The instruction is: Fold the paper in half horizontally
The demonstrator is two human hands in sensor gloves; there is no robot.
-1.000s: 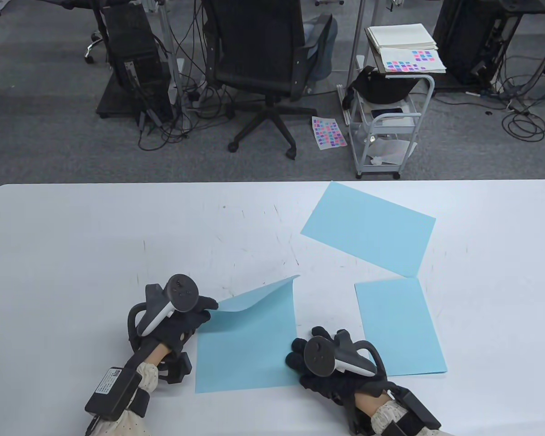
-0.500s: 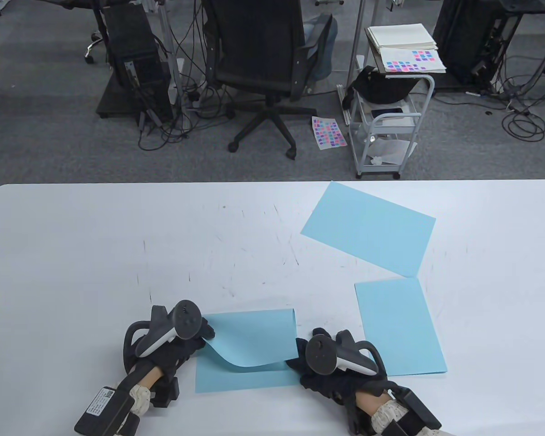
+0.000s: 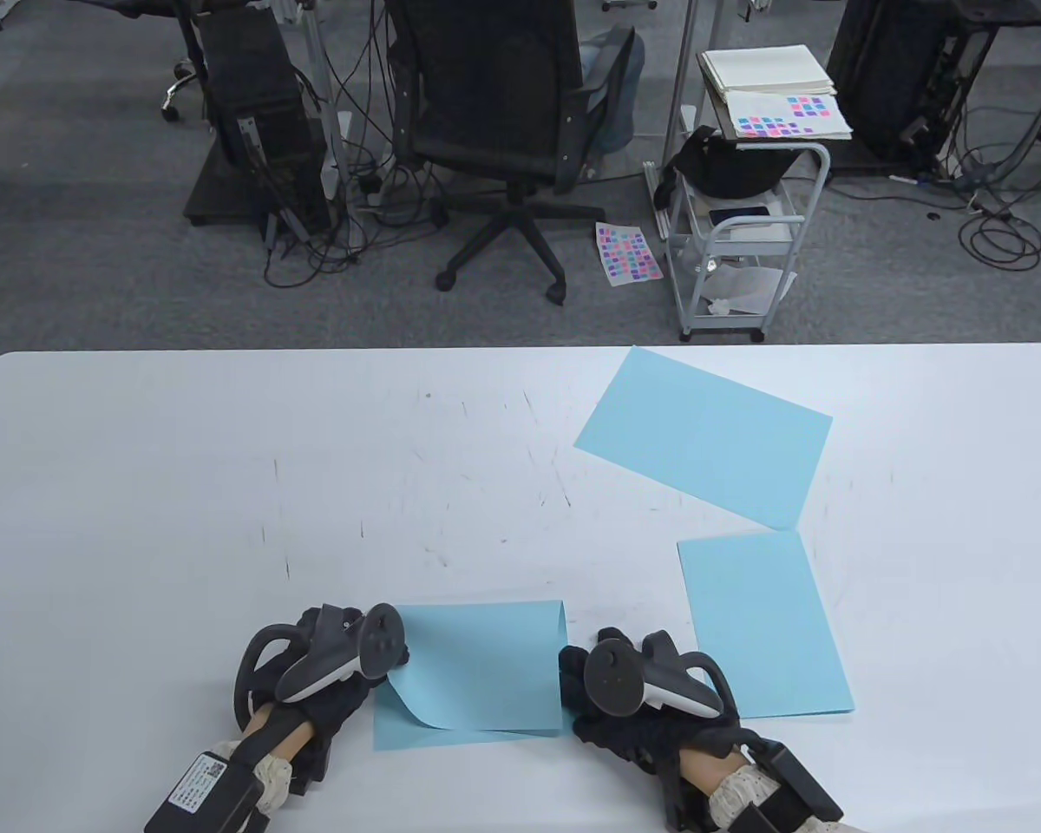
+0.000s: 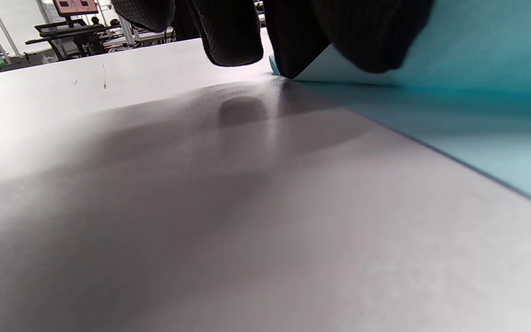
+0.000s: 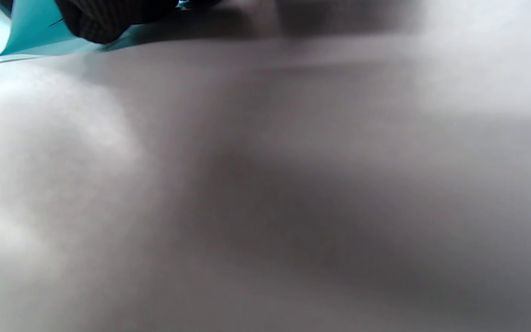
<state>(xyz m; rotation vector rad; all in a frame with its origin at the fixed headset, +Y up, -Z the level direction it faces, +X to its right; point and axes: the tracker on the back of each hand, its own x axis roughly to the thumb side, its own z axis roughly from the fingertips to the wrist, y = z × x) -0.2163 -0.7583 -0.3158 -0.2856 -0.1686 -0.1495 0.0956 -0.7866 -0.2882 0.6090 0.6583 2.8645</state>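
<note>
The left hand (image 3: 330,677) sits at the near left of the table (image 3: 182,486), its fingers (image 4: 330,41) pinching the left edge of the paper (image 3: 477,668). This blue sheet lies near the front edge between the two hands, its far half curled over toward the near half; the upper layer bulges at the left and stops just short of the near edge, so a thin strip of the lower layer shows. The right hand (image 3: 633,685) rests at the sheet's right edge, fingertips (image 5: 95,20) touching the paper; whether they grip it or only press, I cannot tell. Further right lie two flat blue sheets: one (image 3: 763,625) just beside the right hand, another (image 3: 703,434) tilted beyond it.
</note>
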